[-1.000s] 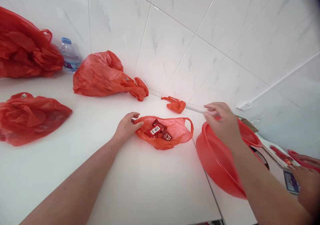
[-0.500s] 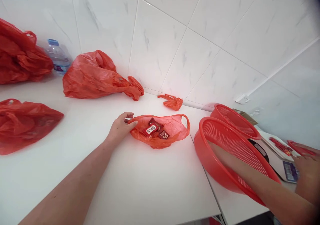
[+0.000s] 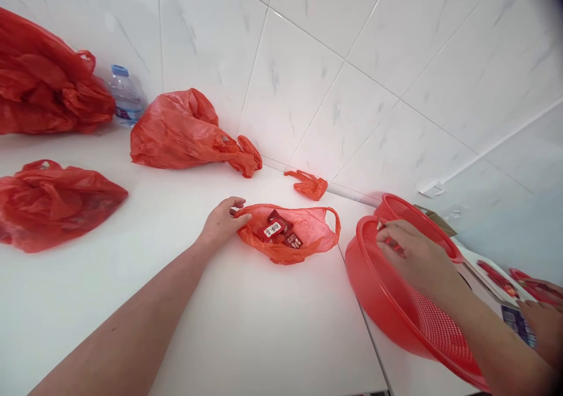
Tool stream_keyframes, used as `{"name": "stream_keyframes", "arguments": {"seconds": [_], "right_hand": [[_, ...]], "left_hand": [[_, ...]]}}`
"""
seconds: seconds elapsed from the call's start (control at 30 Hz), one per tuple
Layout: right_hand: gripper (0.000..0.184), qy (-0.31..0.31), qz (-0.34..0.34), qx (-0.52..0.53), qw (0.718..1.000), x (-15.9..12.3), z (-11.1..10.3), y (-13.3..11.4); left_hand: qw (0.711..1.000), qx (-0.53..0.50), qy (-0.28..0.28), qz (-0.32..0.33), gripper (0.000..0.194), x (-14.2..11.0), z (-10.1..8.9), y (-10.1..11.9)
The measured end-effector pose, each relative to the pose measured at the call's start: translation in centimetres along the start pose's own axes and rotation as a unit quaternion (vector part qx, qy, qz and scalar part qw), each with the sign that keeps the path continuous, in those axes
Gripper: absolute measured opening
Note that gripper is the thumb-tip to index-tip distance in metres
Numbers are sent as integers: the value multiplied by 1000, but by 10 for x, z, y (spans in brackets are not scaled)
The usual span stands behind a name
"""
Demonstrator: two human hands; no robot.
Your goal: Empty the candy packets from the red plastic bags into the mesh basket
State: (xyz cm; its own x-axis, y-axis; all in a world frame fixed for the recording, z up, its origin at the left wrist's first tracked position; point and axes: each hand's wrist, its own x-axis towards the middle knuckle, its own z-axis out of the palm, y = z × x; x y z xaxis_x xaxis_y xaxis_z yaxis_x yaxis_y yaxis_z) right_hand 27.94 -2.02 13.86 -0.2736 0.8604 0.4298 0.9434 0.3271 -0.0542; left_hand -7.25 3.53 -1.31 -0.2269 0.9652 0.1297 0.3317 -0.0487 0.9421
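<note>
My left hand pinches the left rim of a red plastic bag, which lies mouth up on the white table. Inside it rest several small dark red packets, some with white labels. Over the near rim of a large red mesh basket, my right hand is raised with its fingers closed on a small red packet, mostly hidden by the fingers.
Filled red bags and a water bottle stand along the tiled wall. A crumpled red bag lies behind. Another red basket sits at right, near a scale and another person's hand.
My right hand has come up out of the large basket, now with a small red packet in its fingers. My left hand keeps its hold on the bag. The view has shifted slightly.
</note>
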Motion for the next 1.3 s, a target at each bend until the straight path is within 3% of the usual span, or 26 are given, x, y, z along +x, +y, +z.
{"name": "stream_keyframes", "arguments": {"seconds": [0.07,0.17,0.3,0.37,0.5,0.6,0.73,0.83,0.93,1.13,1.2,1.3], "right_hand": [[11,0,-20,-17,1000,4,-4,-33],[12,2,-45,16,999,10,10,-77],[12,-94,-82,51,991,17,47,-101],[14,-93,-69,67,991,16,62,-98],[41,61,19,105,992,14,89,-77],[60,143,122,172,967,16,118,-60],[72,91,274,330,899,22,166,-46],[48,55,281,410,866,24,189,-41],[27,67,245,466,847,20,193,-38],[24,106,289,519,797,8,175,-30],[29,110,290,535,786,7,170,-32],[32,106,289,556,772,7,165,-38]], "left_hand": [[1000,0,-1,0,40,-1,0,0],[1000,0,-2,2,40,-2,-1,1],[1000,-4,1,7,41,-2,-1,-3],[1000,-5,2,13,40,0,0,-6],[1000,5,4,22,41,5,3,-11],[1000,8,3,20,41,5,3,-10],[1000,0,-6,15,41,1,1,-7],[999,-25,-24,6,42,0,-3,-6],[998,-67,-19,-2,47,3,-7,-7],[984,-173,43,-19,46,8,-11,-8],[985,-161,61,-9,41,7,-10,-7],[993,-64,104,-1,36,2,-9,-6]]}}
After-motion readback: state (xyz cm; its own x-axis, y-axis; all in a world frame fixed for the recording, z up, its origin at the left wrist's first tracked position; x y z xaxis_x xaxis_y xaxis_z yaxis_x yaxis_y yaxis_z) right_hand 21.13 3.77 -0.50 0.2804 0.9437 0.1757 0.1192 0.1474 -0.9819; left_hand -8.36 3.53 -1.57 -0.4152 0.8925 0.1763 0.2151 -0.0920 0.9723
